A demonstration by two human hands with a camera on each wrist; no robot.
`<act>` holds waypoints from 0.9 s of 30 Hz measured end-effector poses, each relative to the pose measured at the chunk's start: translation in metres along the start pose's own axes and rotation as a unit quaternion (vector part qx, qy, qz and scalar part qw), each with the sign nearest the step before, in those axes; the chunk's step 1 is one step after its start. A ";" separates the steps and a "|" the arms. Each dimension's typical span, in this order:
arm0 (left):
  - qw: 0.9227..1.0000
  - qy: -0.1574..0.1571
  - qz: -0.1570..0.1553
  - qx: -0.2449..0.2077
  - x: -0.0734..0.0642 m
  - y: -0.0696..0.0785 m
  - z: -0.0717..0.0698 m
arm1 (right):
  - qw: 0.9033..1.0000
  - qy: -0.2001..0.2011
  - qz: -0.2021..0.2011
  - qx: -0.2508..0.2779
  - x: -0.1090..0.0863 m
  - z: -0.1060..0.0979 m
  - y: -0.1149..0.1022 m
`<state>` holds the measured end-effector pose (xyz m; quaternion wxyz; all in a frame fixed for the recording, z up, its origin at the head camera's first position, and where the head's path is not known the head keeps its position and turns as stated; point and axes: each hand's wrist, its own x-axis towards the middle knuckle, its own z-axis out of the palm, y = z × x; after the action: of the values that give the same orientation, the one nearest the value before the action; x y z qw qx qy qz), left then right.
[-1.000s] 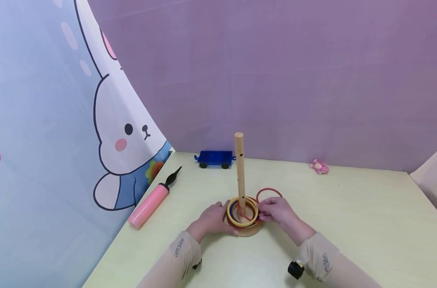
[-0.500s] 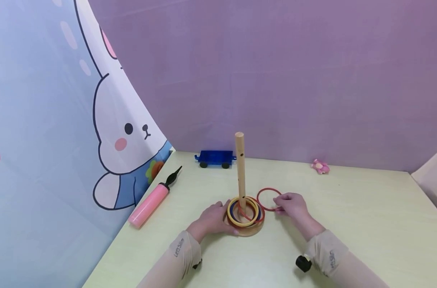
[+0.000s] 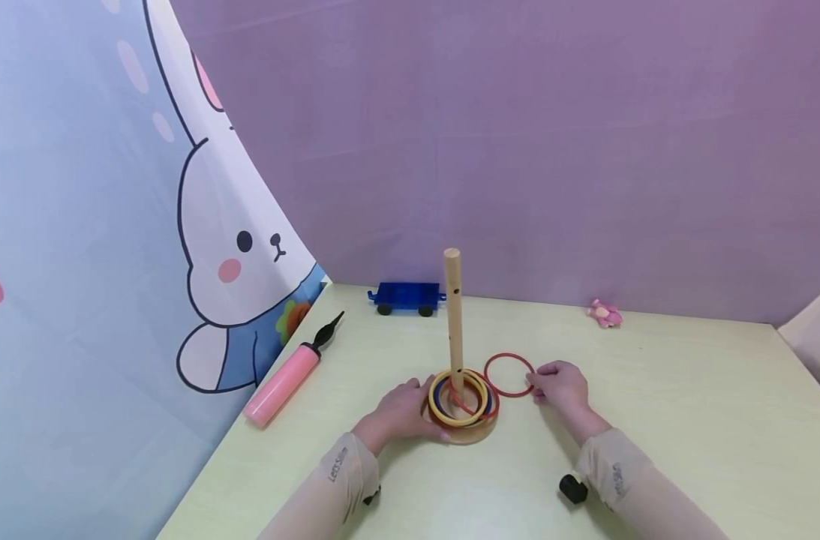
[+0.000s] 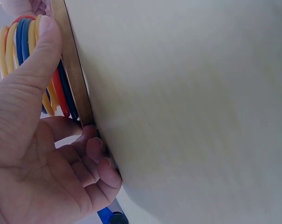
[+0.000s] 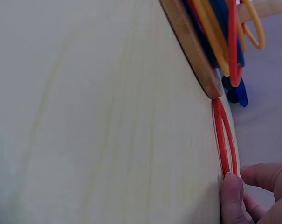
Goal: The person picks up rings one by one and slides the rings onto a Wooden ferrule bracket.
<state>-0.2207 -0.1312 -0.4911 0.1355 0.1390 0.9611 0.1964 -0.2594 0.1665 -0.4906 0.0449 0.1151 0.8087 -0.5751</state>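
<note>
A wooden ring-toss stand (image 3: 476, 437) with an upright peg (image 3: 454, 322) carries several stacked yellow, blue and red rings. My left hand (image 3: 401, 412) grips it from the left; in the left wrist view the thumb (image 4: 42, 51) lies along the rings and the fingers curl at the base's edge. One upper red ring sits tilted across the peg. To the stand's right, a loose red ring (image 3: 507, 354) lies on the table. My right hand (image 3: 563, 388) pinches its right edge; in the right wrist view the ring (image 5: 219, 130) reaches from the base to the thumb.
A blue wheeled toy wagon (image 3: 406, 295) stands at the back of the table. At the left edge lies a pink hand pump (image 3: 284, 386) with a black nozzle. A small pink toy figure (image 3: 605, 313) sits at the back right, before the purple backdrop (image 3: 619, 150).
My right hand has moved right, from beside the stacked rings to the far edge of the loose red ring. That ring lies in nearly the same place. My left hand keeps its hold.
</note>
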 end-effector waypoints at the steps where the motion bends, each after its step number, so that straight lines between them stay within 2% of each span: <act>1: 1.000 -0.001 0.000 0.000 0.000 0.001 0.000 | 1.000 0.003 -0.002 -0.015 0.001 0.000 0.000; 5: 1.000 -0.001 0.002 -0.001 -0.001 0.002 0.000 | 0.997 0.016 -0.018 -0.080 0.003 0.002 0.001; 14: 1.000 -0.002 0.001 0.000 -0.002 0.004 -0.001 | 0.983 0.025 -0.039 -0.178 -0.001 -0.002 -0.003; 27: 1.000 -0.005 -0.004 -0.004 -0.003 0.002 -0.002 | 0.964 -0.001 -0.030 -0.265 -0.005 -0.013 -0.006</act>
<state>-0.2179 -0.1309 -0.4873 0.1413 0.1353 0.9603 0.1988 -0.2553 0.1763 -0.4801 0.0575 0.0744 0.9351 -0.3418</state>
